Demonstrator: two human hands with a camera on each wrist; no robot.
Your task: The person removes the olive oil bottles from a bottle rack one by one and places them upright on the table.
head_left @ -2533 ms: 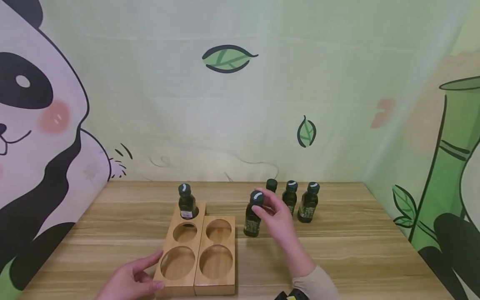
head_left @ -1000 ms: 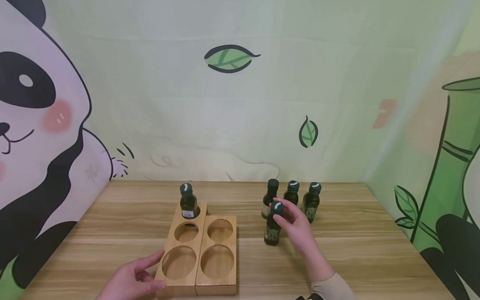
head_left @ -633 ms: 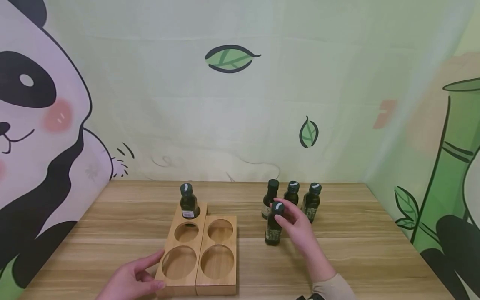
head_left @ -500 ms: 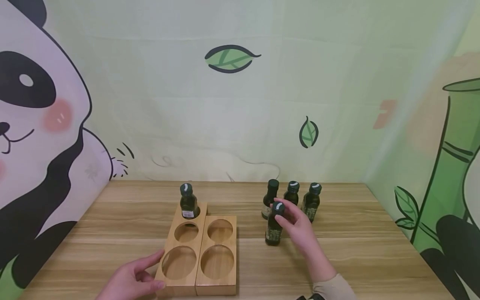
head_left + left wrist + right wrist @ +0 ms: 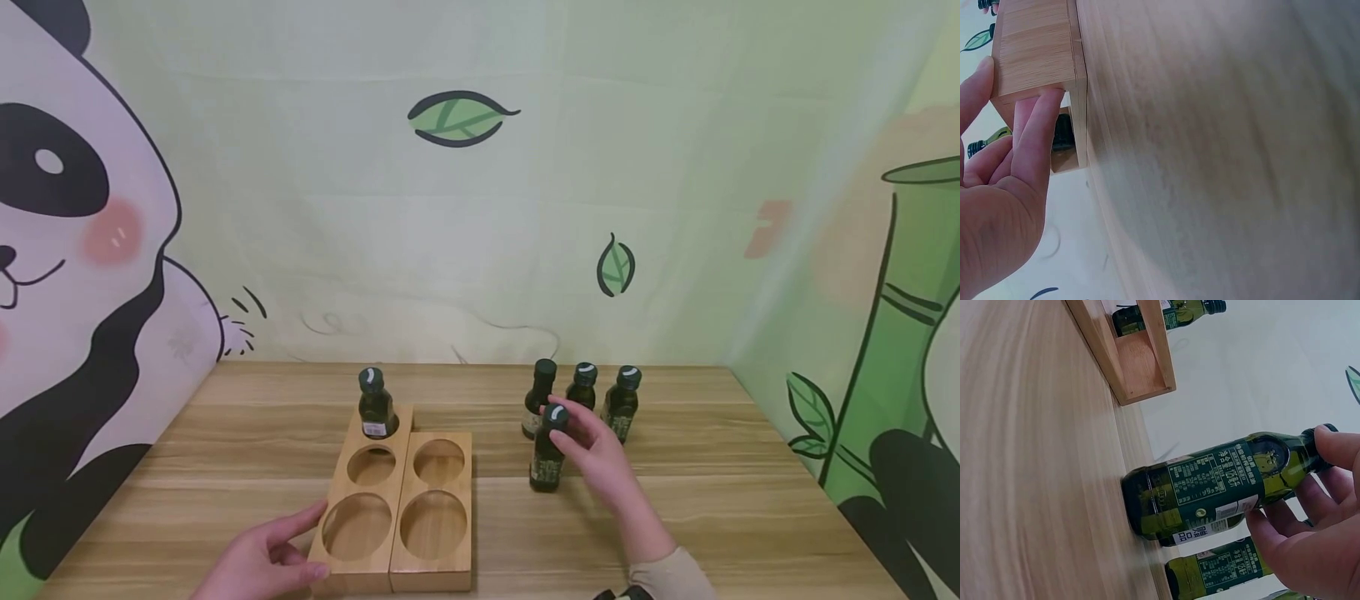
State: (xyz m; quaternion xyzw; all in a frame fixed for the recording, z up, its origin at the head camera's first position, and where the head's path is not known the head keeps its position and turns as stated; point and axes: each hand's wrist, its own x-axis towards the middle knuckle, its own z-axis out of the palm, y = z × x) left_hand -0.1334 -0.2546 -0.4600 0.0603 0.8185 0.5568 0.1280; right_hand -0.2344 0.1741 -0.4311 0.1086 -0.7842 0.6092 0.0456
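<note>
- The right hand (image 5: 596, 446) pinches the neck and cap of a green bottle (image 5: 547, 454), fingers (image 5: 1285, 528) curled about the top; a grip this high leaves the body free, probably so it can go into a hole without the hand fouling the rim.
- The bottle stands upright on the worktop (image 5: 712, 492), its base flat on the wood in the right wrist view, to the right of the holder and just in front of the row of spare bottles.
- The left hand (image 5: 258, 562) rests against the near left corner of the wooden holder (image 5: 431, 575), fingers (image 5: 1032, 134) fairly straight along its end face and clasping nothing; that looks like a bracing touch to keep the block from sliding.
- The holder is two wooden blocks side by side, with round holes cut to seat bottles upright; four holes are vacant.
- One bottle (image 5: 375, 406) sits in the far left hole, sunk so that only its upper part shows above the wood.
- Three more bottles (image 5: 583, 387) stand in a close row behind the held one, near the wall and within the right hand's reach.
- A backdrop (image 5: 457, 117) printed with leaves, a panda and bamboo closes the worktop at the back and sides.
</note>
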